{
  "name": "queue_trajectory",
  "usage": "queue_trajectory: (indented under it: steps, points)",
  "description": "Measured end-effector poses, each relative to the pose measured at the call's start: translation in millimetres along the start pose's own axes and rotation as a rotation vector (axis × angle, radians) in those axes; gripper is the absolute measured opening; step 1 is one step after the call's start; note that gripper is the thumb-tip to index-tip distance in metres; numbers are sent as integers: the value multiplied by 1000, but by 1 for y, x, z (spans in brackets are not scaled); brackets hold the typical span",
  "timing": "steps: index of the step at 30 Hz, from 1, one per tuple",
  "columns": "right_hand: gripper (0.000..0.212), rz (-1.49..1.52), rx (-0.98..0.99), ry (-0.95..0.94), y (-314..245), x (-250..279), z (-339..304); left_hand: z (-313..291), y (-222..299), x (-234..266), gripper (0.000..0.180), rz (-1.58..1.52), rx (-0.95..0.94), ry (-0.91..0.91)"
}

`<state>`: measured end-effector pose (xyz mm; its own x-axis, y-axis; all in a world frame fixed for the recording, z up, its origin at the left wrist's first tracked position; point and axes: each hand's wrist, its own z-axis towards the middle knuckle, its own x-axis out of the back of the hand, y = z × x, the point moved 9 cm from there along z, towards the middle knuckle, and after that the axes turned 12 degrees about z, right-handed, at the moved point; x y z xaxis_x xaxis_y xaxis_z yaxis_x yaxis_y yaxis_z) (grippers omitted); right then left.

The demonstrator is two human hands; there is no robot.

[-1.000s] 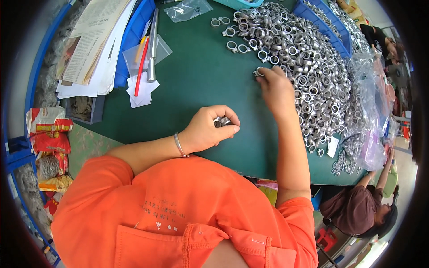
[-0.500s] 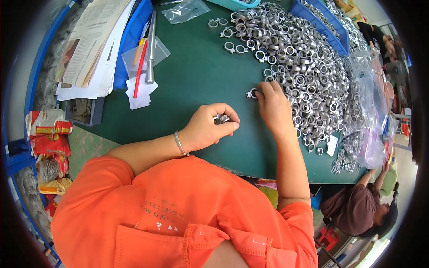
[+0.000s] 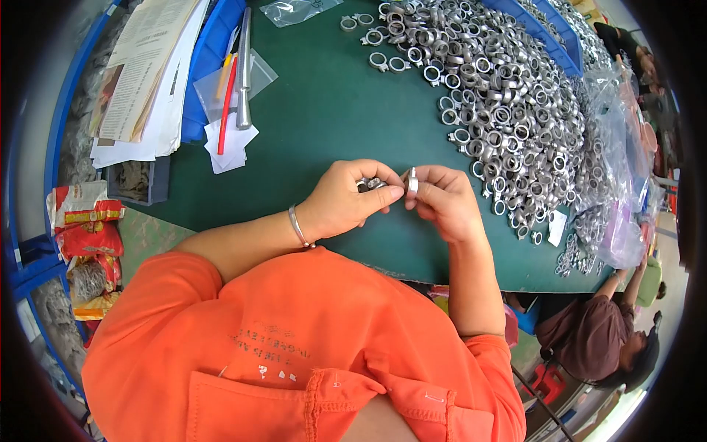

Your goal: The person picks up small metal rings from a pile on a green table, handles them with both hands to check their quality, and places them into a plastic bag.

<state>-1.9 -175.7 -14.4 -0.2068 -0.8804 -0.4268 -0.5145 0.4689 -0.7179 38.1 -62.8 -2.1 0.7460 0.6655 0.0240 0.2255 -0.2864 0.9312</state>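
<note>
1. Hands first: your right hand (image 3: 442, 202) has come back from the heap of metal rings (image 3: 508, 110) and now meets your left hand (image 3: 346, 199) over the green table (image 3: 324, 110), near its front edge.
2. Your right fingers pinch one silver ring (image 3: 412, 180), held on edge, just beside the left thumb tip.
3. Your left hand is curled shut around a small metal part (image 3: 370, 184), as it was a second ago; most of that part is hidden.
4. That return suggests the pick-up is finished and the joining of the two pieces is now in hand.
5. The red pen (image 3: 227, 110) and steel rod (image 3: 243, 66) lie untouched toward the far left corner.
</note>
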Motion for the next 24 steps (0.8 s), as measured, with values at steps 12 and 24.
queue_trajectory:
  steps: [12,24]
  points:
    - [28,-22,291,26,-4,6,-17,-10,27,0,8,283,-430,100]
    - [18,91,742,-195,-17,-1,-39,1,-10,8,10,-53,9,85]
